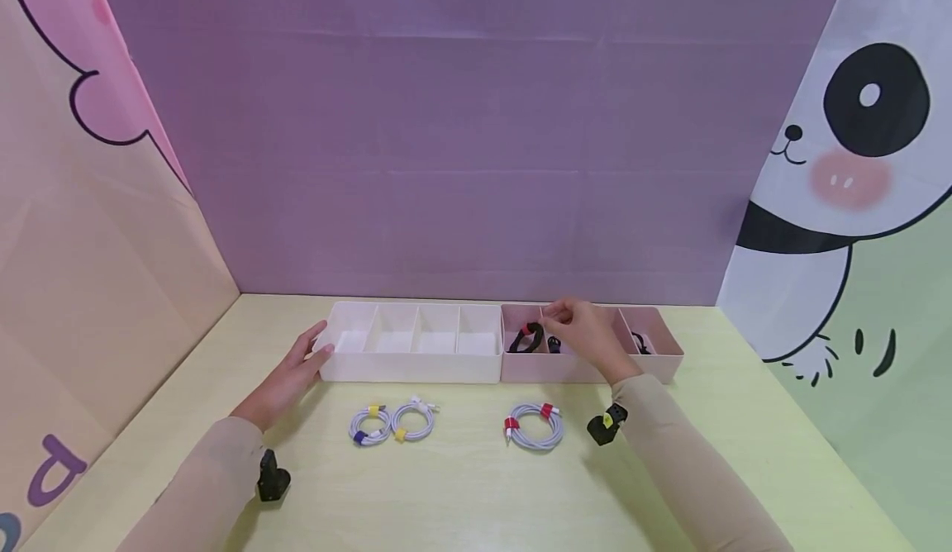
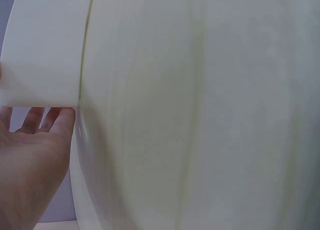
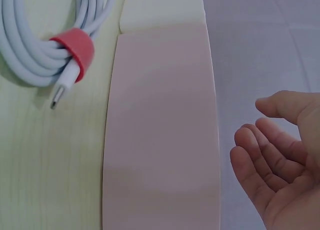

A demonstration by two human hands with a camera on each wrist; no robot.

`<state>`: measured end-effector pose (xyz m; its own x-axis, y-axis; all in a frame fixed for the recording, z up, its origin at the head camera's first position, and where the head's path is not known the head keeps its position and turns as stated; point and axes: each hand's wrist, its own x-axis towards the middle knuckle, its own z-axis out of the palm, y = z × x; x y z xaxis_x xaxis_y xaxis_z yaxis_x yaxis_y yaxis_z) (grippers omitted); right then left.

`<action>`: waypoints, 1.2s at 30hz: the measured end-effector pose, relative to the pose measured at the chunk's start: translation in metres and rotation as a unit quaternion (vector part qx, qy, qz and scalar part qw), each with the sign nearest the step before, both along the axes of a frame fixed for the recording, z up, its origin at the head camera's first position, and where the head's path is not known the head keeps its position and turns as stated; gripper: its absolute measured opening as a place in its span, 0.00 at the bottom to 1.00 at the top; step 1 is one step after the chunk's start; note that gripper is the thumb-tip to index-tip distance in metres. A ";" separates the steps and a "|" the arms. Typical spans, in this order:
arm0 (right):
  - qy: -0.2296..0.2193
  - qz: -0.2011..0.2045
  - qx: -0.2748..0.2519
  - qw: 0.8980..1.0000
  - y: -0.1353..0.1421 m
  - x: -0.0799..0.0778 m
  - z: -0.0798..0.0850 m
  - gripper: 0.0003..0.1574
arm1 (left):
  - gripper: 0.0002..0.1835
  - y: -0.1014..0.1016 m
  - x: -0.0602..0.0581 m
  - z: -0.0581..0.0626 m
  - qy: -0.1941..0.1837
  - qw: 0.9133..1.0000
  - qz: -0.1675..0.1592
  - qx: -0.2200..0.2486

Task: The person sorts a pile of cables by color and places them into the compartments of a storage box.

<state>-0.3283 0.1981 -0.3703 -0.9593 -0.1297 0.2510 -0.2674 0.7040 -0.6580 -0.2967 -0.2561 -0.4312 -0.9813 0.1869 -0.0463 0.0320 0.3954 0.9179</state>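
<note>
Beige sleeves (image 1: 684,453) are reaching toward a divided white tray (image 1: 412,368) and pink tray (image 1: 580,369), standing end to end.

The right hand (image 1: 587,335) is hovering, fingers loosely bent, thumb apart, pinching nothing, near a black cable coil (image 1: 538,335) lying in the pink tray's leftmost compartment; the left hand (image 1: 290,377) is touching the white tray's outer end, fingers nearly straight. The coil is probably staying light and flexible, best gripped by its red tie (image 1: 525,329).
</note>
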 end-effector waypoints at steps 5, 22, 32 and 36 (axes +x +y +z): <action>-0.012 0.011 -0.002 1.000 -0.001 0.003 0.001 0.14 | 0.41 -0.002 -0.003 -0.002 -0.004 1.000 -0.001 0.004; 0.005 0.039 0.010 0.999 -0.001 0.019 -0.005 0.11 | 0.42 0.000 -0.001 -0.001 0.003 1.000 0.000 0.008; 0.013 0.065 0.014 0.998 0.001 0.025 -0.011 0.09 | 0.41 0.001 -0.001 0.001 -0.002 1.000 0.001 0.005; -0.001 0.086 -0.002 0.996 0.003 0.030 -0.015 0.09 | 0.41 0.002 0.000 0.001 0.001 1.000 0.001 0.009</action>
<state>-0.2984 0.2008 -0.3850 -0.9232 -0.2917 0.2501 -0.3830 0.6450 -0.6613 -0.2970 -0.2541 -0.4300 -0.9816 0.1863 -0.0408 0.0336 0.3797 0.9245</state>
